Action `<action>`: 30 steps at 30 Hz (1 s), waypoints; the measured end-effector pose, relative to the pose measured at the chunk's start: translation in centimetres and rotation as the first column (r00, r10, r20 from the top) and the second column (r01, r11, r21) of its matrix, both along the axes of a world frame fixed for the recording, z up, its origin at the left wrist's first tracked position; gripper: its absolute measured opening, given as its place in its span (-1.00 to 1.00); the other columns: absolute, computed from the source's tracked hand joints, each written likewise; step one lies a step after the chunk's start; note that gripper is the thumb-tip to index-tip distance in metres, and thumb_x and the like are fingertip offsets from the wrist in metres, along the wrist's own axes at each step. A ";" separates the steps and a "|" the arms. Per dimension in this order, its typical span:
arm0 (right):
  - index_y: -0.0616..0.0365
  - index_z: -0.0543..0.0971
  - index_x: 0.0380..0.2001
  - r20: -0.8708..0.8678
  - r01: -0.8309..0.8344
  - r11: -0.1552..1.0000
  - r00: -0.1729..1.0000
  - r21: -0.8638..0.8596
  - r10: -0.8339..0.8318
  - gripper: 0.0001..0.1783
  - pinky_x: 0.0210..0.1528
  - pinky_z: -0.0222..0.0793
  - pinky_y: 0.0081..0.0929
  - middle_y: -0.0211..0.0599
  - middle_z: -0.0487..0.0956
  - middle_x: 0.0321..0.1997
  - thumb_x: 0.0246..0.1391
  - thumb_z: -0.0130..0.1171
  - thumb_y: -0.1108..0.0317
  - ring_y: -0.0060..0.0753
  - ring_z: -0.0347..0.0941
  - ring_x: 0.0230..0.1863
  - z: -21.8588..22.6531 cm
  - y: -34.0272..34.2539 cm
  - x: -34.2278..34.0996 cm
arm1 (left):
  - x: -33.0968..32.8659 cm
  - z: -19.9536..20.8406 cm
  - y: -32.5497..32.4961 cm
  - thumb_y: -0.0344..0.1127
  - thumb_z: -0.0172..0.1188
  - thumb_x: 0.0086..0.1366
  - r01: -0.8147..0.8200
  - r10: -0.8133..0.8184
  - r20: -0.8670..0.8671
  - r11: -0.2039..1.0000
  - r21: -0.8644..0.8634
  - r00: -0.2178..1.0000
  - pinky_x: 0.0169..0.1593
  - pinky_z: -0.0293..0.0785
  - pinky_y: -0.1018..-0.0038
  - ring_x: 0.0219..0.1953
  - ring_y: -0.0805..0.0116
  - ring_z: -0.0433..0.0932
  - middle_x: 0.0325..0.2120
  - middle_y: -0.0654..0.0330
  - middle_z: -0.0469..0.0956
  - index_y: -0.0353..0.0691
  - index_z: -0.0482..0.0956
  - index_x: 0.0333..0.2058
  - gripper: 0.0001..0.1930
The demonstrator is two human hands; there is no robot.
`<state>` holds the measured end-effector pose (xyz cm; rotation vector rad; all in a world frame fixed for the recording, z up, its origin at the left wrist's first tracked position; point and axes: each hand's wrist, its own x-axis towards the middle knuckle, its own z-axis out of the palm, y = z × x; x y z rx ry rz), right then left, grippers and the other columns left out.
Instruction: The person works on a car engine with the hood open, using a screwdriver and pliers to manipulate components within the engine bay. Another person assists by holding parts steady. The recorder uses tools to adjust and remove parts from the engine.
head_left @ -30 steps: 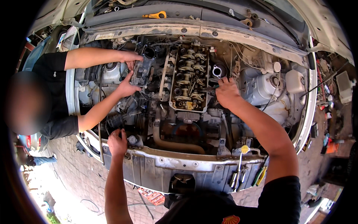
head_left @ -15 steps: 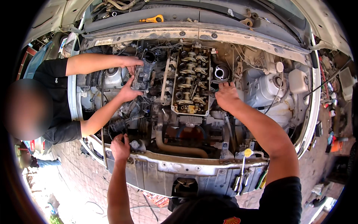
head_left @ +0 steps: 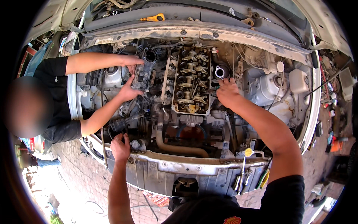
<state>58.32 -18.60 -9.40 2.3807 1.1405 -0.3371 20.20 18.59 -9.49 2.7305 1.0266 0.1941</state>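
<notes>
My right hand (head_left: 228, 92) reaches in beside the exposed cylinder head (head_left: 191, 80), where rocker arms and camshaft parts show. Its fingers are bent down just below a round metal flange with an open bore (head_left: 219, 72). A thin dark piece shows at the fingertips, but I cannot make out what it is. At the front left of the engine bay, my left hand (head_left: 120, 148) is closed near a dark part by the front crossmember (head_left: 175, 167). Whatever lies between its fingers is hidden.
A co-worker at the left rests both hands (head_left: 131, 89) on a dark intake assembly (head_left: 142, 76). A yellow-handled tool (head_left: 154, 17) lies on the cowl. Hand tools (head_left: 244, 179) lean at the front panel, near a yellow cap (head_left: 248, 152). A prop rod (head_left: 103, 112) stands left.
My right hand has shifted slightly away from me, its fingers now closer to the round flange. My left hand and the co-worker's hands stay in place.
</notes>
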 end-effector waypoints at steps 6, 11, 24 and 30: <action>0.03 0.84 -0.03 -0.028 0.035 0.999 0.999 0.032 -0.034 -0.68 0.34 0.20 -0.02 -0.16 0.53 0.30 0.27 0.21 0.28 -0.03 0.37 0.37 -0.2 -0.8 -0.9 | -0.3 -0.5 0.5 -0.15 0.21 0.49 -0.011 0.011 -0.048 1.000 0.012 0.999 0.01 0.59 -0.01 -0.10 -0.31 0.68 -0.19 -0.24 0.72 -0.41 0.74 -0.18 -0.64; 0.02 0.84 -0.07 -0.055 0.078 0.997 0.996 0.024 -0.077 -0.69 0.33 0.20 -0.04 -0.21 0.53 0.29 0.28 0.19 0.27 -0.09 0.36 0.38 -0.5 -0.9 -0.7 | 0.1 -0.2 0.1 -0.13 0.21 0.50 -0.033 0.033 -0.055 0.999 0.000 0.998 0.03 0.60 -0.01 -0.08 -0.30 0.69 -0.16 -0.23 0.73 -0.43 0.74 -0.14 -0.62; 0.02 0.84 -0.18 -0.012 0.023 0.972 1.000 0.234 -0.020 -0.73 0.20 0.32 -0.11 -0.21 0.57 0.12 0.23 0.19 0.29 -0.09 0.44 0.23 -3.3 -2.9 -0.4 | 0.0 -0.4 0.2 -0.17 0.19 0.52 0.017 -0.017 -0.015 1.000 0.023 1.000 -0.08 0.52 -0.06 -0.16 -0.35 0.63 -0.27 -0.24 0.68 -0.41 0.69 -0.28 -0.65; 0.06 0.82 -0.25 0.062 -0.079 0.920 0.996 0.383 0.060 -0.76 0.15 0.36 -0.07 -0.19 0.57 0.04 0.21 0.20 0.28 -0.05 0.47 0.18 -5.4 -4.5 0.1 | -0.2 -0.8 0.4 -0.17 0.20 0.51 0.009 -0.008 -0.036 1.000 0.028 0.999 -0.05 0.54 -0.05 -0.15 -0.33 0.65 -0.25 -0.23 0.70 -0.41 0.71 -0.26 -0.65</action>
